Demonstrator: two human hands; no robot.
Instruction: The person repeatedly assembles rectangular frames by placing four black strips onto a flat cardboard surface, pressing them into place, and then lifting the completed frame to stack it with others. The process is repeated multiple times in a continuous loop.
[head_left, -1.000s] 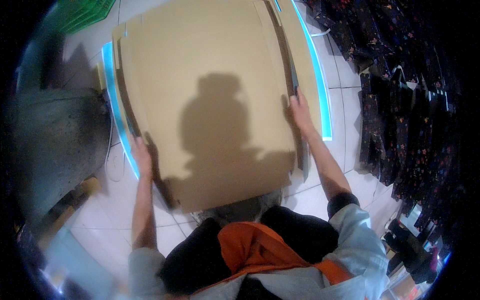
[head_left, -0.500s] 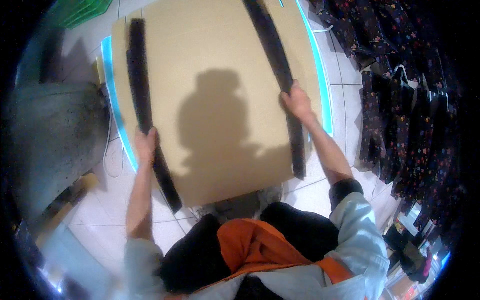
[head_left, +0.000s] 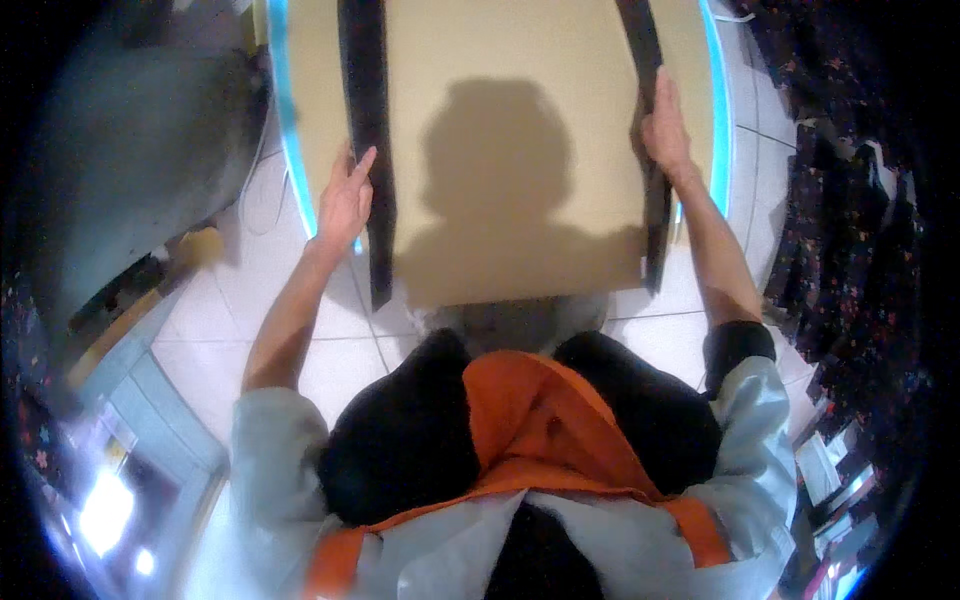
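Two long black strips run lengthwise over a tan cardboard sheet (head_left: 520, 260), their near ends hanging past its front edge. My left hand (head_left: 345, 205) rests at the outer edge of the left black strip (head_left: 378, 230), thumb and forefinger stretched apart and touching it. Farther up on the other side, my right hand (head_left: 666, 135) grips the right black strip (head_left: 655, 235), one finger pointing along it and the thumb at its inner edge. The far ends of both strips lie outside the picture.
Bright blue-edged sheets (head_left: 292, 130) show beneath the cardboard on both sides. A large grey piece (head_left: 130, 170) stands at the left. Dark flowered fabric (head_left: 850, 260) is heaped at the right. Pale floor tiles (head_left: 225, 310) surround the board, and my knees are close to its front edge.
My view has shifted, so the board appears higher and farther right. The strips now lie straighter and more nearly parallel. My left fingers have loosened and spread; the right hand stays on its strip.
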